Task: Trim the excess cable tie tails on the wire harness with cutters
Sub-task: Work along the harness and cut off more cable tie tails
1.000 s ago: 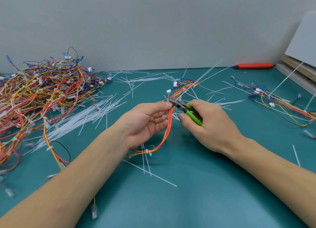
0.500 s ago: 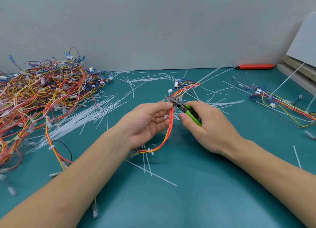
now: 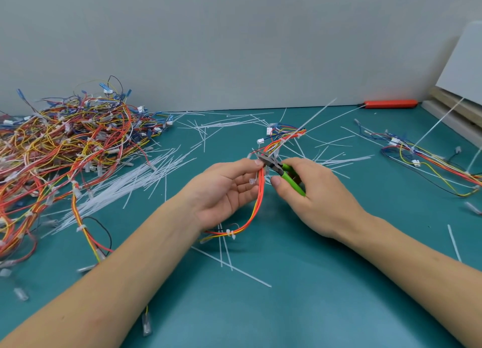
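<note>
My left hand [image 3: 227, 191] pinches a red, orange and yellow wire harness [image 3: 257, 209] between thumb and fingers, above the teal table. The harness loops down under that hand and runs up to white connectors [image 3: 268, 132] farther back. Long white cable tie tails [image 3: 317, 115] stick up from its far end. My right hand [image 3: 313, 196] grips green-handled cutters [image 3: 287, 175]. Their metal jaws [image 3: 263, 159] sit against the harness right beside my left thumb tip. A white tie [image 3: 230, 234] wraps the lower loop.
A big tangle of harnesses [image 3: 60, 149] fills the left of the teal table [image 3: 287, 308]. Cut white tie tails [image 3: 125, 183] lie scattered across the middle. Another harness [image 3: 430, 162] lies at the right, an orange tool [image 3: 390, 103] by the wall, boards [image 3: 459, 112] at far right.
Both hands stay in nearly the same place. The cutter jaws remain at the harness by my left thumb, with only a slight shift of the view.
</note>
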Motion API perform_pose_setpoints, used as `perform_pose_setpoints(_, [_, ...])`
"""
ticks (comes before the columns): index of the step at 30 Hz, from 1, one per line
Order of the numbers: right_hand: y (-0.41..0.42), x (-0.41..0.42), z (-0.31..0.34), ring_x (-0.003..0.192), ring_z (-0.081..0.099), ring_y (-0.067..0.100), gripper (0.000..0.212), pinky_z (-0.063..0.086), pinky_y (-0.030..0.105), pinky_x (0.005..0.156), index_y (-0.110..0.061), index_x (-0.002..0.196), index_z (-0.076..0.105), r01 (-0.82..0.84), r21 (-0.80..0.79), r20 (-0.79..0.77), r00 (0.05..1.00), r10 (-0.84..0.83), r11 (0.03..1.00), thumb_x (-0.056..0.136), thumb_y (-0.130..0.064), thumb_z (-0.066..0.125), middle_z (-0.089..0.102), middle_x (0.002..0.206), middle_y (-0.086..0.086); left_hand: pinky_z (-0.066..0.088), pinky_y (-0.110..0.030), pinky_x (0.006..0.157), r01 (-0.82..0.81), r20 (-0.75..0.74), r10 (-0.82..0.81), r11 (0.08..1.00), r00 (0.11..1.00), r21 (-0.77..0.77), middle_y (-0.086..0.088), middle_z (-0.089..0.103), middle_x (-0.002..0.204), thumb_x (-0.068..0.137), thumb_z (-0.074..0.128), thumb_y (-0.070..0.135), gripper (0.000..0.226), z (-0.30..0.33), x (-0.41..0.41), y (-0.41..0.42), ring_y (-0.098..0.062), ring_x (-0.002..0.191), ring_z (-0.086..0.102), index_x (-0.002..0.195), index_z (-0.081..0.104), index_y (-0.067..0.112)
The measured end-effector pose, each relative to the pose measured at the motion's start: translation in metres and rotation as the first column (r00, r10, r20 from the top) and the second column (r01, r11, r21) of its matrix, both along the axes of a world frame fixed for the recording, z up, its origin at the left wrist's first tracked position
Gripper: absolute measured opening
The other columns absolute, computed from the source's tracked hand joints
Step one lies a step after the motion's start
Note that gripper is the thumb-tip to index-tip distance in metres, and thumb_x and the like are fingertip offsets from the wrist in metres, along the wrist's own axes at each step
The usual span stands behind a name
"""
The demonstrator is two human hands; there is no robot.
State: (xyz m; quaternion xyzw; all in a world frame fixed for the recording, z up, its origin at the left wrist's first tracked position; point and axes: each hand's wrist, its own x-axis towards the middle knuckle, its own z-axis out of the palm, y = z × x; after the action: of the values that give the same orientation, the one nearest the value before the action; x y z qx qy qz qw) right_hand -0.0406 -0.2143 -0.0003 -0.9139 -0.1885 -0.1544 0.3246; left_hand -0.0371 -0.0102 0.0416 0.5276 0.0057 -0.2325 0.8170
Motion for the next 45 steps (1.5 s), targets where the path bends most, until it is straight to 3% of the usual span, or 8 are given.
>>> perform_pose_setpoints(7, [-0.0012, 0.0, -0.0017, 0.058, 0.047, 0.015, 0.052, 0.039, 0.037, 0.053, -0.027, 0.072, 0.043, 0.099, 0.005, -0.043, 0.994, -0.099, 0.995, 0.086, -0.077, 0.046, 0.052, 0.062, -0.009, 0.056, -0.019, 0.056, -0.009, -0.025, 0.01, 1.0, 1.0, 0.026, -0.001, 0.067, 0.068, 0.071, 0.077, 0.016, 0.006, -0.0035, 0.0025, 0.0017, -0.008, 0.057, 0.063, 0.073, 0.081, 0.013])
perform_pose_setpoints(11, [-0.0014, -0.0015, -0.0026, 0.062, 0.049, 0.012, 0.043, 0.037, 0.034, 0.057, -0.033, 0.073, 0.046, 0.067, 0.044, -0.023, 0.998, -0.066, 0.997, 0.088, -0.073, 0.048, 0.052, 0.064, -0.01, 0.055, -0.018, 0.056, 0.005, -0.015, -0.004, 1.0, 1.0, 0.014, -0.001, 0.068, 0.069, 0.072, 0.077, 0.016, 0.005, -0.0023, 0.001, 0.0008, -0.009, 0.059, 0.064, 0.074, 0.081, 0.013])
perform_pose_setpoints(17, [0.0005, 0.002, 0.0, 0.089, 0.054, 0.007, 0.037, 0.045, 0.029, 0.079, -0.033, 0.103, 0.059, -0.031, 0.035, -0.015, 0.999, 0.032, 0.999, 0.092, -0.065, 0.046, 0.061, 0.09, -0.011, 0.054, -0.018, 0.055, 0.009, 0.003, -0.009, 1.0, 1.0, 0.013, 0.0, 0.066, 0.065, 0.073, 0.076, 0.017, 0.006, 0.0014, -0.0005, 0.001, -0.008, 0.057, 0.064, 0.069, 0.079, 0.014])
perform_pose_setpoints(24, [-0.0043, 0.0028, -0.0021, 0.054, 0.042, 0.014, 0.05, 0.036, 0.035, 0.052, -0.025, 0.071, 0.043, 0.057, 0.046, -0.041, 0.998, -0.055, 0.997, 0.086, -0.072, 0.051, 0.049, 0.057, -0.007, 0.054, -0.018, 0.054, 0.012, -0.019, -0.012, 0.999, 1.0, 0.034, 0.0, 0.064, 0.065, 0.072, 0.076, 0.016, 0.005, -0.001, 0.0007, 0.0012, -0.008, 0.056, 0.061, 0.073, 0.08, 0.013])
perform_pose_setpoints(28, [-0.0058, 0.0017, -0.0025, 0.059, 0.048, 0.013, 0.041, 0.038, 0.034, 0.055, -0.03, 0.074, 0.047, 0.035, 0.037, -0.01, 0.999, -0.035, 0.999, 0.087, -0.069, 0.052, 0.052, 0.063, -0.008, 0.055, -0.018, 0.054, 0.02, -0.026, -0.02, 0.999, 0.999, 0.027, -0.001, 0.065, 0.068, 0.072, 0.076, 0.016, 0.006, -0.0009, -0.0012, -0.0011, -0.008, 0.057, 0.062, 0.073, 0.08, 0.013])
perform_pose_setpoints(33, [-0.0025, 0.0034, 0.0009, 0.082, 0.055, 0.009, 0.034, 0.048, 0.033, 0.074, -0.033, 0.099, 0.06, -0.034, 0.037, -0.001, 0.999, 0.034, 0.999, 0.09, -0.064, 0.05, 0.059, 0.083, -0.012, 0.054, -0.017, 0.053, 0.022, -0.007, -0.022, 1.0, 1.0, 0.015, -0.001, 0.065, 0.067, 0.074, 0.076, 0.016, 0.005, 0.0018, -0.0013, 0.0, -0.007, 0.054, 0.061, 0.072, 0.079, 0.013])
perform_pose_setpoints(39, [-0.0059, 0.0041, -0.0016, 0.058, 0.046, 0.014, 0.041, 0.037, 0.033, 0.053, -0.029, 0.074, 0.045, 0.005, 0.037, -0.009, 1.0, -0.004, 0.999, 0.088, -0.067, 0.051, 0.052, 0.062, -0.009, 0.053, -0.018, 0.051, 0.033, -0.013, -0.032, 0.999, 0.999, 0.041, -0.002, 0.062, 0.068, 0.071, 0.076, 0.016, 0.007, 0.0009, -0.0006, 0.0021, -0.008, 0.056, 0.059, 0.075, 0.079, 0.013])
perform_pose_setpoints(45, [-0.0065, 0.0024, -0.0019, 0.06, 0.048, 0.013, 0.04, 0.039, 0.034, 0.054, -0.028, 0.073, 0.045, 0.005, 0.002, 0.019, 1.0, -0.005, 1.0, 0.089, -0.065, 0.051, 0.052, 0.063, -0.007, 0.053, -0.017, 0.051, 0.048, -0.036, -0.046, 0.998, 0.998, 0.045, -0.002, 0.065, 0.071, 0.069, 0.076, 0.016, 0.007, 0.0027, -0.0025, 0.0019, -0.009, 0.058, 0.061, 0.075, 0.08, 0.013])
